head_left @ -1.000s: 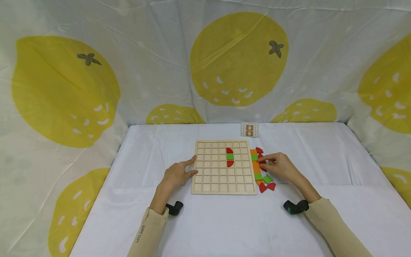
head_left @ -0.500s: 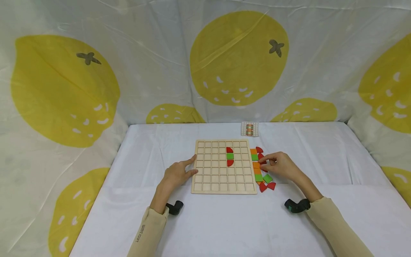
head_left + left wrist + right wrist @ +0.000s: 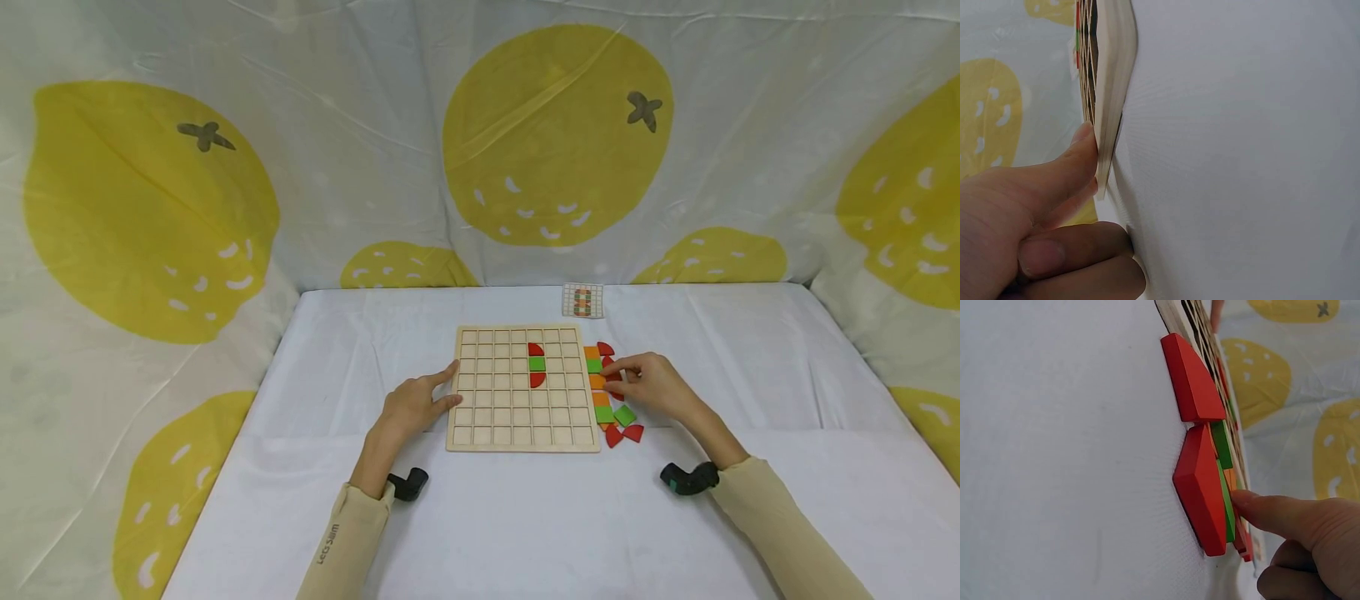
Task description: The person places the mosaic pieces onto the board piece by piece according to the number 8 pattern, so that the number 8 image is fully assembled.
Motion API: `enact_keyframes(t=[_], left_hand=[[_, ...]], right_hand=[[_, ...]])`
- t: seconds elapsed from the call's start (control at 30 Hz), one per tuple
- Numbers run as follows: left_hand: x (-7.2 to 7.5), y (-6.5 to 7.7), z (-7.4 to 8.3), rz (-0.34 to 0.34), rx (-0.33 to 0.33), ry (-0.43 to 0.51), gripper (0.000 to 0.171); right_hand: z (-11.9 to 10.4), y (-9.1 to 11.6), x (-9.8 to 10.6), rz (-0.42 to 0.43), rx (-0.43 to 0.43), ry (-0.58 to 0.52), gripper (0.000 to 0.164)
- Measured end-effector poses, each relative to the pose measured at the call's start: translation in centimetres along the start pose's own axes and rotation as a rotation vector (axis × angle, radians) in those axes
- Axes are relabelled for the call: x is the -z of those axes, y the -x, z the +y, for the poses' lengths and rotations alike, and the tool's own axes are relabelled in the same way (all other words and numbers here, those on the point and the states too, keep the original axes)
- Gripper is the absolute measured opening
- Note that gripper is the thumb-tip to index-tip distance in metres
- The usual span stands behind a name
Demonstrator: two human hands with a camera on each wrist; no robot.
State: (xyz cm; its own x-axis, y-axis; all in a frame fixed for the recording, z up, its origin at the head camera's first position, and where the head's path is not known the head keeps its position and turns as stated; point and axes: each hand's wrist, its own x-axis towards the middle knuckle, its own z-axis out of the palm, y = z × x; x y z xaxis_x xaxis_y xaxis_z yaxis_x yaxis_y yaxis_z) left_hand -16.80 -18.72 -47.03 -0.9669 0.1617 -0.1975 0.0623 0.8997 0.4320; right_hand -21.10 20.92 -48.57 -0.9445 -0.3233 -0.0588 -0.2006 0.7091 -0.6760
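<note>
In the head view, a wooden grid board lies on the table, with a green square between two red quarter-circle tiles in one column. My left hand touches the board's left edge with thumb and forefinger spread apart; in the left wrist view the thumb lies against the rim and other fingers are curled below. At the board's right edge, my right hand pinches an orange square tile between thumb and forefinger. Red tiles lie partly hidden under that hand.
Loose tiles line the board's right side: orange and green squares, a tilted green square and red quarter-circles. A small pattern card lies behind the board. A lemon-print cloth hangs behind the table.
The orange square tile has shifted slightly away from me along the board's edge, and a gap now shows between it and the orange tile nearer me. The left hand stays in place.
</note>
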Motion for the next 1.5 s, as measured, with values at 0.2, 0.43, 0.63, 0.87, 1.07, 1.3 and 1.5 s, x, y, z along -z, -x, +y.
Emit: enact_keyframes(t=[0.2, 0.43, 0.63, 0.87, 1.07, 1.3, 1.5], left_hand=[[0.0, 0.0, -0.1, -0.007, -0.002, 0.004, 0.066], [0.0, 0.0, -0.1, -0.004, -0.003, 0.005, 0.066], [0.0, 0.0, 0.0, -0.005, 0.002, 0.003, 0.066], [0.0, 0.0, -0.1, 0.002, -0.008, 0.006, 0.066], [0.0, 0.1, -0.1, 0.001, -0.008, 0.003, 0.067], [0.0, 0.0, -0.1, -0.001, -0.005, 0.005, 0.066], [0.0, 0.0, -0.1, 0.002, -0.015, 0.009, 0.065]], right_hand=[[0.1, 0.1, -0.1, 0.0, -0.021, -0.012, 0.028], [-0.2, 0.2, 0.2, 0.0, -0.023, -0.016, 0.026], [-0.1, 0.2, 0.1, -0.012, -0.019, -0.014, 0.026], [0.4, 0.2, -0.3, 0.008, 0.004, -0.023, 0.027], [0.3, 0.3, -0.3, 0.047, -0.003, -0.032, 0.03], [-1.0, -0.1, -0.8, 0.047, 0.023, -0.067, 0.027], [-2.7, -1.0, -2.1, -0.001, 0.046, -0.108, 0.025]])
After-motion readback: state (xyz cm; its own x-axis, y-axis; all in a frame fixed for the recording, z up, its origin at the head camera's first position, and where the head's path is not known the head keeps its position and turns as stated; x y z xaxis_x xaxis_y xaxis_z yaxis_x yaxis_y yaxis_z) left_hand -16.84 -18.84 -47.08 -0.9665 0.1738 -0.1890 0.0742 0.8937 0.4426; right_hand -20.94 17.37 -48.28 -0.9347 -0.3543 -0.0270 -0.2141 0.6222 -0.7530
